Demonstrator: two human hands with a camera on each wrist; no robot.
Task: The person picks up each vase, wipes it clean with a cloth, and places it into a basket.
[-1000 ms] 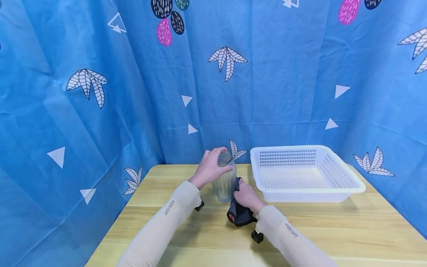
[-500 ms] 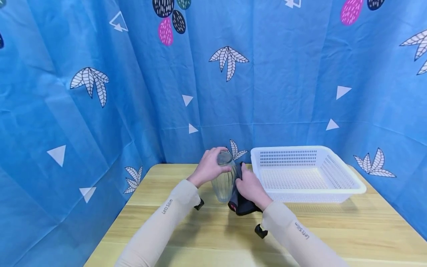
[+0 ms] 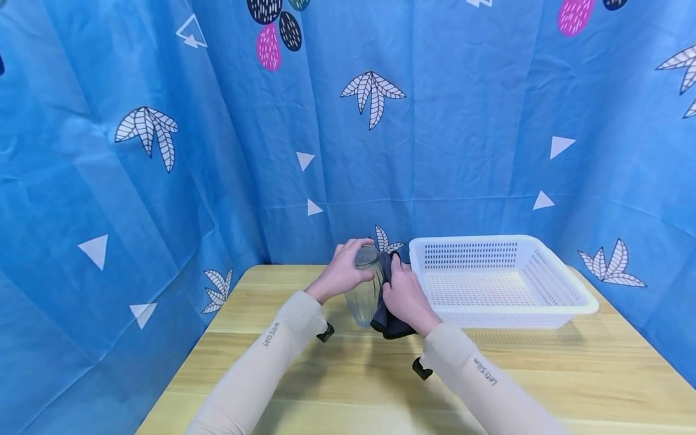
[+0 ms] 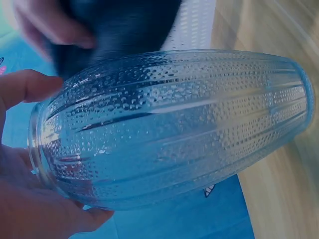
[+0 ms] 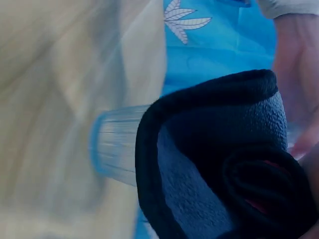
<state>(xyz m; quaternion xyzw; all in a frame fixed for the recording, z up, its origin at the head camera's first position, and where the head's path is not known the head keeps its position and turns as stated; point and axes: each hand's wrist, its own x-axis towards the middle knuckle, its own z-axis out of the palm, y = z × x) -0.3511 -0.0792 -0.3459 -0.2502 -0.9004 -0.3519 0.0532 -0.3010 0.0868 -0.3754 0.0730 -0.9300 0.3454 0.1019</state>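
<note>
At tbl (image 3: 348, 386) | vase (image 3: 361, 302), rim w/in curled L fingers (image 3: 354, 244) | R fingers (image 3: 397, 266) pinch dk cloth (image 3: 387, 322) alongside

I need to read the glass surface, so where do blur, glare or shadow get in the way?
Head view: fairly clear, with soft shadows on the table. Left wrist view: small glints on the glass vase, while the dark cloth is smeared. Right wrist view: table and vase base blurred, cloth edging crisper.

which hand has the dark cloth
The right hand: it grips the dark cloth beside the vase, on the side toward the white basket. The left hand instead holds the vase near its top.
</note>
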